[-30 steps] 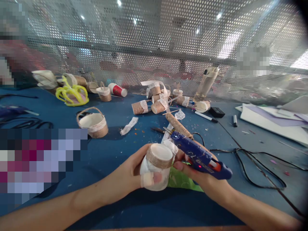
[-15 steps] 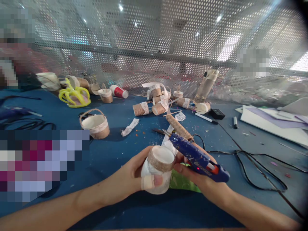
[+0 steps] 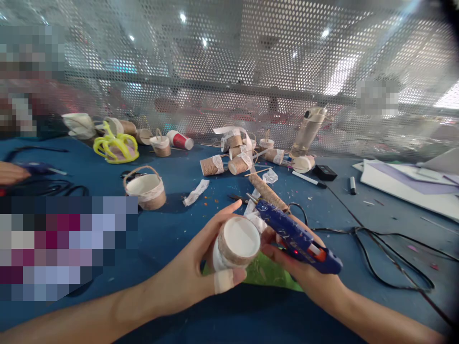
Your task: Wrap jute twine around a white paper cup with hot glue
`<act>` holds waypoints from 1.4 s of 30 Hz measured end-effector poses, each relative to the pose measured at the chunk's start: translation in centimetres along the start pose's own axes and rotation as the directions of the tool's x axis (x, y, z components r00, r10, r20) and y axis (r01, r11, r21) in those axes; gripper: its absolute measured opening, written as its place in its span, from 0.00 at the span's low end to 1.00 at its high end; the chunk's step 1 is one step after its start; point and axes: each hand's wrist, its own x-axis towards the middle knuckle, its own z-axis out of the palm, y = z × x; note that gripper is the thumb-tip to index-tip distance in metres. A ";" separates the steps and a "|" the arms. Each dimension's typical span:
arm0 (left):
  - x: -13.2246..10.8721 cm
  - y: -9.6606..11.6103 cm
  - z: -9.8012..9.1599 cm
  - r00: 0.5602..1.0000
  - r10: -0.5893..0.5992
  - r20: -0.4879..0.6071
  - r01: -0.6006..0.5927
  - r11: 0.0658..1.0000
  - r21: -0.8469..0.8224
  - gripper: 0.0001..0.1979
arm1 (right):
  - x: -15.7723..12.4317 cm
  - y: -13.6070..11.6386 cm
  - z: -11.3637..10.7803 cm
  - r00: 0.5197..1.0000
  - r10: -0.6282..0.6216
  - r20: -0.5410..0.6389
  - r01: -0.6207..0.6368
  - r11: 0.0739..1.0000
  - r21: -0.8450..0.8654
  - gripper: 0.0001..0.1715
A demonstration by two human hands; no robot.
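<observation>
My left hand (image 3: 201, 260) is wrapped round a white paper cup (image 3: 241, 239) with a band of twine below its rim; the cup's open mouth tilts toward me. A bandage covers the left thumb. In my right hand (image 3: 304, 267) is a blue glue gun (image 3: 297, 234), its nozzle pointing up and left past the cup and its small red light lit. The right fingertips are close to the cup's right side; I cannot tell if they touch it. Beneath the hands lies a green sheet (image 3: 270, 272). Behind the gun rests a roll of twine (image 3: 267, 191).
A twine basket with a handle (image 3: 154, 198) stands left, near a yellow crown-shaped piece (image 3: 116, 145). Several twine-wrapped cups (image 3: 240, 162) lie at the back, beside a bottle (image 3: 309, 131). A black cord (image 3: 373, 279) loops right. A person's hand (image 3: 12, 174) shows far left.
The cup has tipped so its mouth faces me more. My left fingers have shifted, with one now raised beside the rim. Another person's hand has appeared at the left edge.
</observation>
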 end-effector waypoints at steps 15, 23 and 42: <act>-0.7 -0.2 -0.3 0.897 0.424 -0.129 -0.288 0.779 0.557 0.41 | -0.1 -0.3 0.0 1.000 0.017 -0.016 -0.017 1.000 0.003 0.10; -0.4 0.0 0.0 0.986 0.084 -0.144 -0.054 0.979 0.198 0.33 | -0.2 -0.1 -0.2 1.000 -0.008 0.010 0.009 0.998 -0.059 0.09; 0.7 0.2 -0.5 0.983 -0.162 0.089 0.181 0.940 -0.289 0.29 | -0.4 -0.3 -0.5 0.998 -0.049 0.029 0.050 0.998 -0.042 0.08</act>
